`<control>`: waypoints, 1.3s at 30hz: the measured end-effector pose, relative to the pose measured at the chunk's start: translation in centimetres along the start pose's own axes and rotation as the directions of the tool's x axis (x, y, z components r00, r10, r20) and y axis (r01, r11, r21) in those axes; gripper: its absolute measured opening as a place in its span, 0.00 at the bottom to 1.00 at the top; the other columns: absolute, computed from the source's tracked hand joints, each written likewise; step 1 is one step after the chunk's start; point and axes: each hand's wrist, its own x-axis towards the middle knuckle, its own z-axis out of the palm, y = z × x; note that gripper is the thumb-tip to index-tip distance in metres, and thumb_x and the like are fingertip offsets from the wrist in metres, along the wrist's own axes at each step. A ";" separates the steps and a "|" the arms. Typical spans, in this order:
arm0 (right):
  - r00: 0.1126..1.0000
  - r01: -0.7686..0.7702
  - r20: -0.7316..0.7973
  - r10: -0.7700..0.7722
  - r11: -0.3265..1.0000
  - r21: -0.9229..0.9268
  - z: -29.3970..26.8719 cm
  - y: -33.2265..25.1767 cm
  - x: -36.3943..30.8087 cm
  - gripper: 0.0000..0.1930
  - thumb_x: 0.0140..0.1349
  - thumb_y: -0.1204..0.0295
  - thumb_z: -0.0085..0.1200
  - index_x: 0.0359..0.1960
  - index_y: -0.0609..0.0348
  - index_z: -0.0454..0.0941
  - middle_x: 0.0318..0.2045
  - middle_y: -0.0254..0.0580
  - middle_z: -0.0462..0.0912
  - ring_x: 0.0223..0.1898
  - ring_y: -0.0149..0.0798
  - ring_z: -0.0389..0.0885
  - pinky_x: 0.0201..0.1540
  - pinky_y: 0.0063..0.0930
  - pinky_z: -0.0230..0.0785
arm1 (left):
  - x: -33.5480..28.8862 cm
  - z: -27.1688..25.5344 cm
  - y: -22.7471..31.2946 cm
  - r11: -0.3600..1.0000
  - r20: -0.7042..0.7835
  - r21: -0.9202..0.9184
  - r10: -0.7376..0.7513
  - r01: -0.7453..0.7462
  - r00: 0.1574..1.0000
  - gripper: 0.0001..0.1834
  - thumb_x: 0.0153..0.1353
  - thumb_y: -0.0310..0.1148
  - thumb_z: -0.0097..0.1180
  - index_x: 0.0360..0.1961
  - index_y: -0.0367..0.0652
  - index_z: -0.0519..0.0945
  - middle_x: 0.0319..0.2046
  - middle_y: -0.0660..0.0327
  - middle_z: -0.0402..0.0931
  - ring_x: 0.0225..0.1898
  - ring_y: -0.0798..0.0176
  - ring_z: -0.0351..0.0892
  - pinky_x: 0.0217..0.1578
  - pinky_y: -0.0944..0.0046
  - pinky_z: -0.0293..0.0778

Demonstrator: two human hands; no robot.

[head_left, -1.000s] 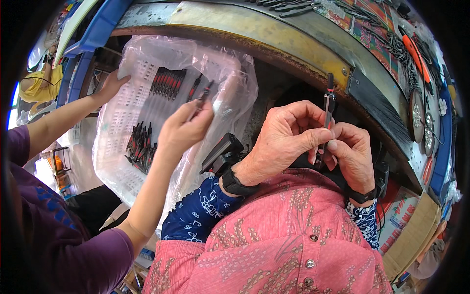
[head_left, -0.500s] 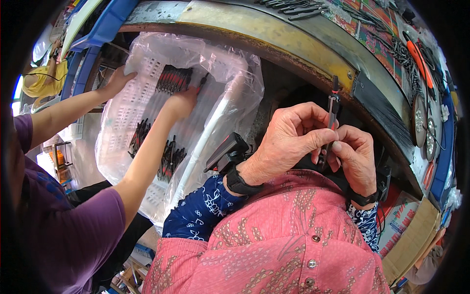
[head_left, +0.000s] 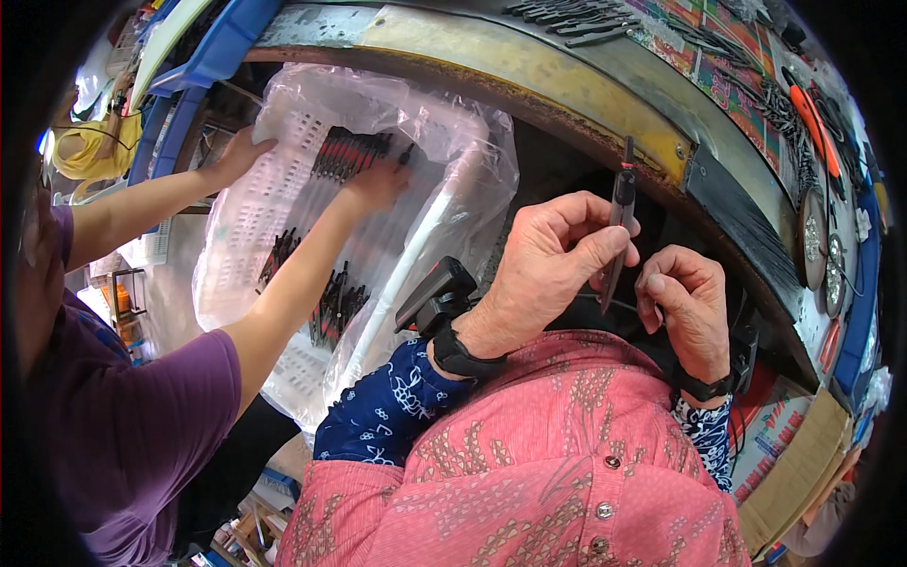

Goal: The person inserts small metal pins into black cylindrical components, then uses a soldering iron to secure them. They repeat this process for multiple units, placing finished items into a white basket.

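Between the thumb and fingers of my left hand (head_left: 557,250) stands a slim black tool (head_left: 623,198), pen-shaped with a thin tip and a red ring near its top. It is nearly upright, its middle partly hidden by my fingers. My right hand (head_left: 690,307) is just to the right of the tool's lower end, apart from it. Its fingers are curled and the thumb bends against them; whether something small is pinched there cannot be seen.
At left, a person in a purple shirt (head_left: 156,425) reaches into a white perforated crate (head_left: 293,142) lined with clear plastic, where similar black-and-red tools (head_left: 345,156) lie. A metal-edged workbench (head_left: 529,71) curves ahead, holding black parts (head_left: 576,21) and an orange-handled tool (head_left: 811,123). Cardboard (head_left: 794,482) stands right.
My right hand has come away from the black tool, which my left hand keeps and has shifted slightly left. The other person's hand has moved a little rightward in the crate.
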 end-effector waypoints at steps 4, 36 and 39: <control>1.000 0.002 -0.003 -0.002 1.000 -0.029 -0.1 0.0 -0.1 0.09 0.60 0.71 0.55 0.27 0.65 0.74 0.19 0.34 0.74 0.17 0.24 0.69 0.17 0.15 0.60 | -0.1 -0.8 0.1 0.999 -0.084 -0.031 0.003 -0.005 0.996 0.10 0.65 0.30 0.53 0.42 0.34 0.77 0.30 0.61 0.79 0.30 0.73 0.76 0.31 0.74 0.74; 1.000 0.002 -0.002 -0.002 0.998 -0.066 0.1 -0.2 0.0 0.07 0.62 0.74 0.51 0.27 0.64 0.74 0.17 0.33 0.73 0.16 0.23 0.68 0.18 0.14 0.59 | -3.9 -9.4 0.5 0.933 -0.381 -0.213 0.194 -0.290 0.904 0.13 0.63 0.33 0.55 0.47 0.43 0.74 0.38 0.61 0.76 0.33 0.67 0.73 0.28 0.68 0.66; 1.000 0.002 0.001 -0.002 0.997 -0.071 0.1 -0.2 0.0 0.07 0.62 0.74 0.51 0.27 0.64 0.74 0.18 0.33 0.73 0.16 0.23 0.68 0.18 0.14 0.59 | -4.2 -10.1 0.3 0.930 -0.307 -0.163 0.269 -0.329 0.913 0.16 0.60 0.38 0.59 0.48 0.49 0.73 0.42 0.64 0.76 0.38 0.64 0.75 0.30 0.66 0.67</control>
